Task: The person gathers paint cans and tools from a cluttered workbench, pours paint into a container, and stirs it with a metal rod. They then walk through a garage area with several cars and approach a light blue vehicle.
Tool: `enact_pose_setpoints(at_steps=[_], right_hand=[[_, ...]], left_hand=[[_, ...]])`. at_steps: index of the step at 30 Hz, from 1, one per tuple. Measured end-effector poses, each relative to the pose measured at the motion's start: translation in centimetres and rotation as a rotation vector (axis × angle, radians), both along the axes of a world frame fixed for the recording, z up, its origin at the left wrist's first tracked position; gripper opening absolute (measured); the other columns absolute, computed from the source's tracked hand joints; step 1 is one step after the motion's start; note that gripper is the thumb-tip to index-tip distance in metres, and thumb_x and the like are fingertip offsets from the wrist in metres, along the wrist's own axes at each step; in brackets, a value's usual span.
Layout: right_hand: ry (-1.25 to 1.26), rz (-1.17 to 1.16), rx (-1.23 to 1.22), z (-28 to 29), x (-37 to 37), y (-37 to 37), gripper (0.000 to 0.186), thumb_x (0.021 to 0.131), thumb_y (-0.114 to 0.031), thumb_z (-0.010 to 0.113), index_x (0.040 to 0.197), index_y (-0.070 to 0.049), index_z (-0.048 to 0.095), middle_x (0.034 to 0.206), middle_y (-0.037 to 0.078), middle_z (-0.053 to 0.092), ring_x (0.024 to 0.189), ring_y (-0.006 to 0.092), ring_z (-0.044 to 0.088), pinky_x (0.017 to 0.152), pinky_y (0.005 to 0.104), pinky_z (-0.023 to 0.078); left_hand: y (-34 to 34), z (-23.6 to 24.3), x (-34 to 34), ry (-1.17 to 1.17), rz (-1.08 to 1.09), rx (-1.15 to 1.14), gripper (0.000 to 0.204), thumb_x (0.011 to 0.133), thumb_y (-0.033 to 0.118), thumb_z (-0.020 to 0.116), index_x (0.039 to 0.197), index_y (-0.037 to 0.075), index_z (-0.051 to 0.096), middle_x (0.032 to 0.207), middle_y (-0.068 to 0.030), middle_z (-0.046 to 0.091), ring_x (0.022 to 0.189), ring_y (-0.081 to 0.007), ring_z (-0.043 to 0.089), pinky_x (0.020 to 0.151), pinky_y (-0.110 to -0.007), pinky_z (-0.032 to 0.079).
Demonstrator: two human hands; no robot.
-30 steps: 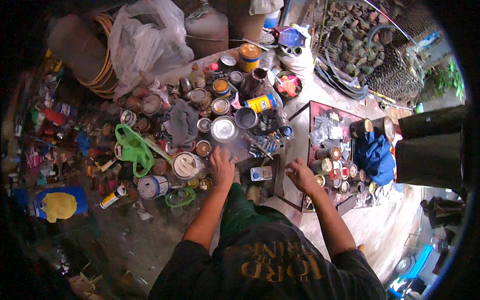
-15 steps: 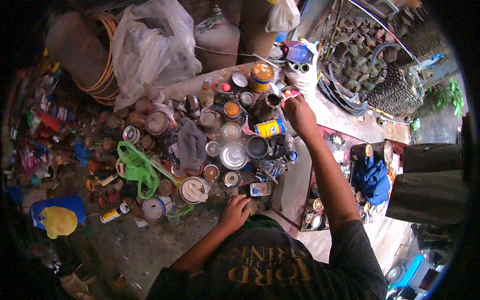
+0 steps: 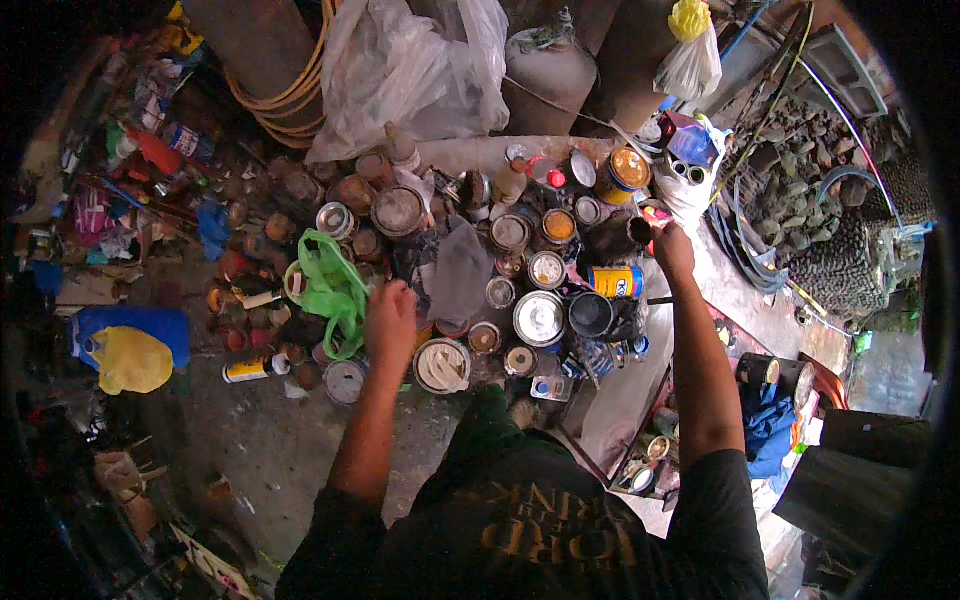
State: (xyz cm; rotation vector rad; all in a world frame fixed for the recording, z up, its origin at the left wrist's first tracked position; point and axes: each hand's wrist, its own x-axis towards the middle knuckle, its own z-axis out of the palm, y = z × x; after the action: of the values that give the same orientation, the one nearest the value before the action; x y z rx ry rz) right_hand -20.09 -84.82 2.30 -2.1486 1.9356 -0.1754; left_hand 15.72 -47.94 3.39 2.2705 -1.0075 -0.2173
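My left hand (image 3: pixel 391 318) is over the left part of the clutter, beside a green plastic bag (image 3: pixel 335 285) and above a round can with a pale, smeared top (image 3: pixel 441 366). Its fingers are curled, and whatever they hold is hidden. Stretched out to the far right, my right hand (image 3: pixel 674 250) is closed near the mouth of a dark, stained can (image 3: pixel 618 237). A small red and pink item (image 3: pixel 655 215) shows at its fingertips; I cannot tell whether it is gripped. Below lies a yellow and blue can (image 3: pixel 615 281) on its side.
Several paint cans and jars crowd the middle, among them a silver-topped can (image 3: pixel 539 317) and an orange-topped can (image 3: pixel 624 175). A grey cloth (image 3: pixel 460 262) lies between them. Clear plastic sheeting (image 3: pixel 405 80) is behind, stones (image 3: pixel 800 180) far right, and a blue container (image 3: pixel 165 335) at left.
My left hand has risen from near my body and moved forward and left, to beside the green bag. My right hand stays by the dark can. The whole view has shifted.
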Motion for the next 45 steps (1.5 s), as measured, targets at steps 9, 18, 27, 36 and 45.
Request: enact_pose_setpoints(at_steps=[9, 18, 27, 36, 45], right_hand=[[-0.195, 0.181, -0.102, 5.7, 1.0, 1.5, 0.024, 0.09, -0.027, 0.061, 0.099, -0.006, 0.067, 0.093, 0.022, 0.068, 0.087, 0.0422, 0.065, 0.074, 0.0498, 0.05], [-0.429, 0.179, -0.193, 9.9, -3.1, 4.3, 0.015, 0.091, -0.016, 0.063, 0.094, -0.002, 0.059, 0.078, 0.019, 0.066, 0.068, 0.034, 0.064, 0.061, 0.0406, 0.048], [-0.724, -0.089, -0.047, 6.7, -8.3, 7.4, 0.014, 0.09, -0.006, 0.063, 0.1, 0.002, 0.057, 0.073, 0.009, 0.063, 0.063, 0.0148, 0.062, 0.057, 0.0301, 0.049], [-0.496, -0.077, 0.184, 8.4, -7.0, 8.8, 0.015, 0.09, -0.008, 0.059, 0.101, 0.002, 0.059, 0.076, 0.01, 0.066, 0.064, 0.017, 0.064, 0.056, 0.0306, 0.052], [-1.063, -0.383, 0.782, 5.4, -7.2, 12.4, 0.016, 0.095, -0.02, 0.061, 0.086, -0.007, 0.059, 0.066, -0.001, 0.054, 0.053, 0.0093, 0.052, 0.049, 0.0291, 0.049]], left_hand=[[-5.7, -6.8, 8.0, 0.186, 0.041, 0.091, 0.043, 0.089, 0.032, 0.068, 0.114, -0.003, 0.06, 0.108, -0.0223, 0.067, 0.098, -0.0394, 0.064, 0.082, -0.043, 0.05], [-7.3, 4.4, 7.1, 0.09, -0.044, -0.196, 0.033, 0.097, 0.022, 0.059, 0.123, 0.001, 0.054, 0.117, -0.0238, 0.063, 0.104, -0.041, 0.062, 0.089, -0.043, 0.047], [-8.8, 8.3, 3.0, 1.222, -0.048, -0.59, 0.041, 0.093, 0.006, 0.06, 0.132, 0.005, 0.049, 0.123, -0.0104, 0.061, 0.108, -0.0241, 0.062, 0.094, -0.043, 0.05], [-12.5, 7.0, -7.1, 1.506, -0.002, -0.411, 0.043, 0.091, 0.012, 0.057, 0.133, 0.014, 0.046, 0.129, -0.0102, 0.058, 0.117, -0.0312, 0.058, 0.096, -0.055, 0.049], [-17.7, 2.3, -18.0, 1.502, -0.049, -0.258, 0.049, 0.093, 0.001, 0.053, 0.138, 0.001, 0.033, 0.128, -0.019, 0.053, 0.113, -0.0316, 0.06, 0.091, -0.05, 0.056]])
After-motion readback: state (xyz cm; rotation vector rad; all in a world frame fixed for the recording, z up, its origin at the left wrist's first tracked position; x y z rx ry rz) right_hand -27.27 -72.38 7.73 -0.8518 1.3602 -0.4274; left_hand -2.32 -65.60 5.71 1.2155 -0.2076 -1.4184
